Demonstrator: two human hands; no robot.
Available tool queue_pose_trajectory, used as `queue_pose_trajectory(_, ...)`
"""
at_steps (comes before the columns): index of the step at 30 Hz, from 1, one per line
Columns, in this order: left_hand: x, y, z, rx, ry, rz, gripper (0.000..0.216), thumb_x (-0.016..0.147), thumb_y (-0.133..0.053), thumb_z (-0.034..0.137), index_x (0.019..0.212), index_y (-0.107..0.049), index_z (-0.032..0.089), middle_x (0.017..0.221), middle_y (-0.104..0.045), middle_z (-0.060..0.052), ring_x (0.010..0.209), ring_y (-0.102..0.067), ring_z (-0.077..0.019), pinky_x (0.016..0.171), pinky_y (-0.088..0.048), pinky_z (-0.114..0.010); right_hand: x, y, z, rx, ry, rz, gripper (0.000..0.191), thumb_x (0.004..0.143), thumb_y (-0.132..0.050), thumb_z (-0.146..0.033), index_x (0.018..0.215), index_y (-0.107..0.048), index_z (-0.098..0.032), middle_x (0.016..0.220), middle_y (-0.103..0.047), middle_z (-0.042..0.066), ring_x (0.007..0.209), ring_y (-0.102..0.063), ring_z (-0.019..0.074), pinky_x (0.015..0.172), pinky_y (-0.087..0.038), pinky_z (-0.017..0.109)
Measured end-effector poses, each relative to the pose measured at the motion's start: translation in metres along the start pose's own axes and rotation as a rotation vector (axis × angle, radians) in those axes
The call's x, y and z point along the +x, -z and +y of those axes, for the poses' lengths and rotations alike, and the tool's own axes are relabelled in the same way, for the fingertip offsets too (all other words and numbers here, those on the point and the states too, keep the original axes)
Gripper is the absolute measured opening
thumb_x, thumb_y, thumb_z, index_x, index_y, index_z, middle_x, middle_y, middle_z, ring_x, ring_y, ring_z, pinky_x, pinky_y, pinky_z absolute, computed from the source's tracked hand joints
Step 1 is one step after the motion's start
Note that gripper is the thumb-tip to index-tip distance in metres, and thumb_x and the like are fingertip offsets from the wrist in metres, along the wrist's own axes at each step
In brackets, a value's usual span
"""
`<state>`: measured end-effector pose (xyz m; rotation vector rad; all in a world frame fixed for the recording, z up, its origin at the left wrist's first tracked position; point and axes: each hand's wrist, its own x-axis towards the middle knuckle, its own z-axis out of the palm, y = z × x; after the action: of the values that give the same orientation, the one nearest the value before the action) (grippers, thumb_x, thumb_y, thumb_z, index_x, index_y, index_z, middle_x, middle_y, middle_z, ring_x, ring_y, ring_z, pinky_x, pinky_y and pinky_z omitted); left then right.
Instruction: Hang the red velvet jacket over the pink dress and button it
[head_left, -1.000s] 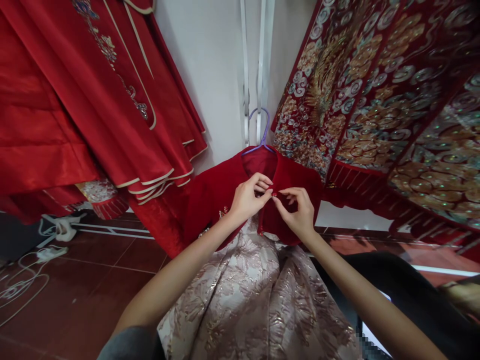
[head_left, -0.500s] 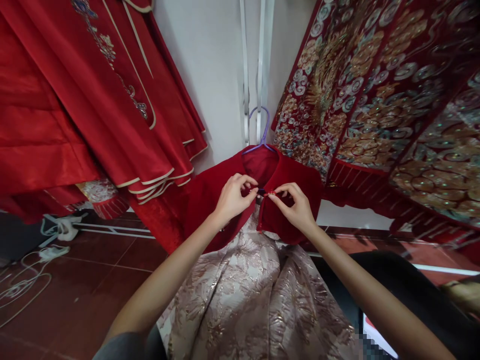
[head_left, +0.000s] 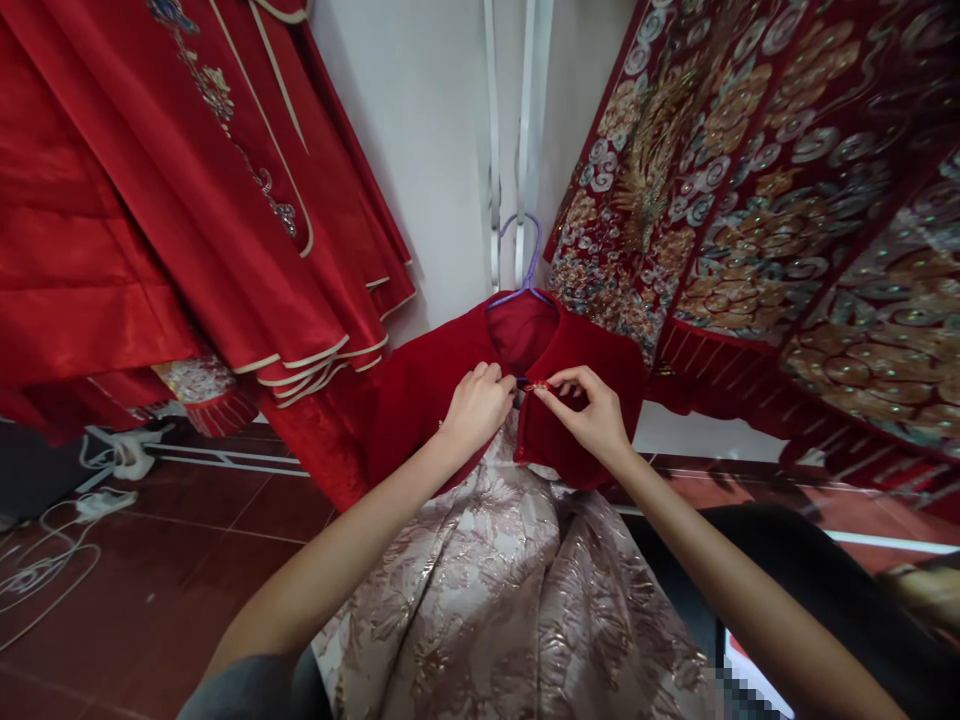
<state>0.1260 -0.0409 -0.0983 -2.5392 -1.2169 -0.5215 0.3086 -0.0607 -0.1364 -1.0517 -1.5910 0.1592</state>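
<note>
Upright, collar uppermost: red jacket in left hand, right hand.

No text, label, brand or number could be read anywhere in the view. The red velvet jacket in the middle bore none, and the embroidered hanging on the right and the red robes on the left carried only stitched scrolls and flowers, not letters. A pixelated patch at the near right edge was too blurred to tell what stood on it.
</note>
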Motion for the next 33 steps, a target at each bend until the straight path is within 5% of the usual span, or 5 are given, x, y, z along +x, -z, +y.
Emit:
queue_pose_trajectory(5,0.001,-0.003,-0.001,0.053,-0.019,0.021,0.019,0.082,-0.059,0.019,0.101,-0.059,0.018,0.097,-0.055,-0.010,0.095,-0.051,-0.0260,0.078,-0.047,-0.035,-0.003,-0.004,0.003,0.170,-0.089,-0.026,0.025,0.079,-0.067,-0.039,0.095,-0.058,-0.022,0.089,-0.066,0.003,0.074,-0.062,0.0159,0.068,-0.051,0.032)
queue_pose_trajectory(11,0.004,-0.003,-0.002,0.051,-0.072,0.025,0.013,0.087,-0.049,0.016,0.092,-0.062,0.018,0.093,-0.057,-0.009,0.093,-0.053,-0.0226,0.081,-0.047,-0.033,0.002,-0.004,0.002,0.203,-0.071,-0.083,0.029,0.082,-0.064,-0.036,0.108,-0.059,-0.022,0.093,-0.065,0.004,0.081,-0.063,0.0160,0.074,-0.053,0.032)
queue_pose_trajectory(17,-0.001,0.004,-0.001,-0.262,0.064,0.050,0.011,0.083,-0.055,0.018,0.089,-0.065,0.018,0.085,-0.064,-0.004,0.081,-0.060,-0.0164,0.078,-0.049,-0.028,0.009,-0.007,0.002,0.147,-0.076,-0.108,0.021,0.083,-0.062,-0.037,0.094,-0.066,-0.019,0.092,-0.066,0.006,0.077,-0.063,0.0154,0.068,-0.051,0.029)
queue_pose_trajectory(26,0.015,-0.011,-0.017,-0.973,0.469,0.061,0.013,0.066,-0.071,0.014,0.079,-0.071,0.013,0.075,-0.073,-0.005,0.071,-0.069,-0.0147,0.071,-0.055,-0.025,0.019,-0.001,0.004,0.138,-0.087,-0.230,0.020,0.081,-0.064,-0.036,0.092,-0.068,-0.019,0.091,-0.068,0.006,0.076,-0.063,0.0155,0.067,-0.050,0.029)
queue_pose_trajectory(33,0.017,-0.021,-0.013,-1.104,0.457,0.068,0.017,0.065,-0.071,0.010,0.082,-0.071,0.010,0.078,-0.073,-0.008,0.072,-0.068,-0.0140,0.073,-0.055,-0.025,0.020,0.003,0.010,0.307,-0.192,-0.310,0.026,0.079,-0.067,-0.039,0.095,-0.066,-0.019,0.091,-0.070,0.006,0.083,-0.064,0.0172,0.077,-0.053,0.033)
